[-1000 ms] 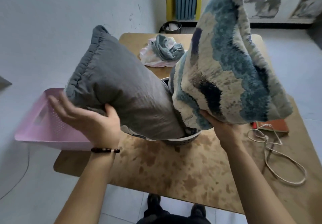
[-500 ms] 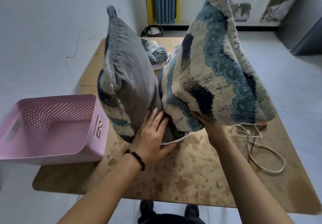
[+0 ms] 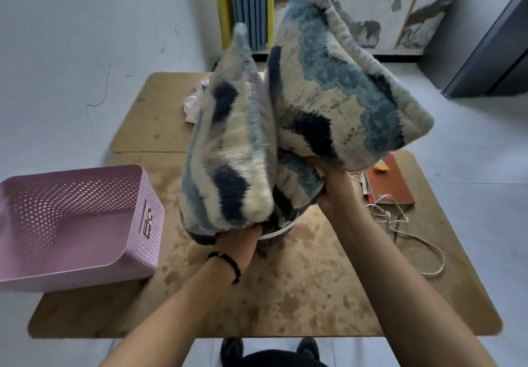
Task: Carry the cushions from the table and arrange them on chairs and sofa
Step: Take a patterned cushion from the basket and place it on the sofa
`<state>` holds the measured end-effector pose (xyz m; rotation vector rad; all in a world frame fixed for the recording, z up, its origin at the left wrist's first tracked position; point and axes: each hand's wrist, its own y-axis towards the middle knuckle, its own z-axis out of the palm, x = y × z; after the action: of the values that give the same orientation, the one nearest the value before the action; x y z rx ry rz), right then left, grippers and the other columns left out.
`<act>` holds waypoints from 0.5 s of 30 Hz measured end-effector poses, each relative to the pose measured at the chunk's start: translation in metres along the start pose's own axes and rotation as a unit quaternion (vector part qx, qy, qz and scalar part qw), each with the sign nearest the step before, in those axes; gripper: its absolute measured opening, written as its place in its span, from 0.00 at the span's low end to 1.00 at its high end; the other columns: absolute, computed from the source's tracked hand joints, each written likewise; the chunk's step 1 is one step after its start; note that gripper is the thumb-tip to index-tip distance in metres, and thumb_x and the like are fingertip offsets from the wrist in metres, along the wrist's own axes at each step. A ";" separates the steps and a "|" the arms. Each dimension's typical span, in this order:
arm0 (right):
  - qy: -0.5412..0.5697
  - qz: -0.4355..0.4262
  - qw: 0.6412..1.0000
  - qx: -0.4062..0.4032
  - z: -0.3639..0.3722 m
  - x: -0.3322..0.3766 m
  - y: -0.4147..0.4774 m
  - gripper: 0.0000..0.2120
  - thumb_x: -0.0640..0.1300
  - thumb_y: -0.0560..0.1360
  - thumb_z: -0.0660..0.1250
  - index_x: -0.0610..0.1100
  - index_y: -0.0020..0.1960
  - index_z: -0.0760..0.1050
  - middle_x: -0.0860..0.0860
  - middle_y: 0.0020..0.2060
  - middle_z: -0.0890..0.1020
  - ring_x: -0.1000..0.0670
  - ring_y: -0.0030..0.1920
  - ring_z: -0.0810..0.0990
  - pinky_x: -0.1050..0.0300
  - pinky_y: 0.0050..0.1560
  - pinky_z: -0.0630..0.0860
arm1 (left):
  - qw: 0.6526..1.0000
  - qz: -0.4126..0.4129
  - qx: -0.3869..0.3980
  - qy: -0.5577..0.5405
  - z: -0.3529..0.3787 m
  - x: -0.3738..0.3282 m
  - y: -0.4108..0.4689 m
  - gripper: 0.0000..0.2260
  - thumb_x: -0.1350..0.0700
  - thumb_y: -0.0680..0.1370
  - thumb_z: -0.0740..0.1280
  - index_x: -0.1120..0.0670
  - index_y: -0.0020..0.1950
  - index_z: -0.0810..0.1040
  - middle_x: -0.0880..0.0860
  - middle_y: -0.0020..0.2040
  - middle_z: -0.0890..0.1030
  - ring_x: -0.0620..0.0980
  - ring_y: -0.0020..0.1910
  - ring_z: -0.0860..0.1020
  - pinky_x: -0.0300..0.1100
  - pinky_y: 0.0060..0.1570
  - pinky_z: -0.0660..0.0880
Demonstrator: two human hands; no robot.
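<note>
Since half a second ago, the left cushion [image 3: 228, 149] had turned its fluffy blue, cream and navy face toward the camera. It stood above the left hand [image 3: 243, 241], which gripped its bottom corner. The right hand [image 3: 331, 181] held the right cushion [image 3: 343, 92], same pattern, above the counter [image 3: 300, 295].
</note>
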<state>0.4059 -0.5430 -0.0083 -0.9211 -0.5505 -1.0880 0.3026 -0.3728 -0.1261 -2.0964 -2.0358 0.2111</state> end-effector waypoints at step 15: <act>0.075 -0.257 0.958 0.104 0.005 0.147 -0.050 0.12 0.42 0.74 0.63 0.38 0.51 0.82 0.43 0.48 0.84 0.42 0.52 0.81 0.52 0.54 0.77 | 0.983 0.074 -0.156 -0.057 -0.015 0.007 0.008 0.31 0.39 0.63 0.80 0.55 0.59 0.80 0.54 0.60 0.81 0.58 0.61 0.81 0.51 0.54 0.80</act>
<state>0.4174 -0.6216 0.1255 -0.5119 -0.7867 -1.5185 0.3139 -0.3667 -0.1134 -2.4807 -2.0934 0.0360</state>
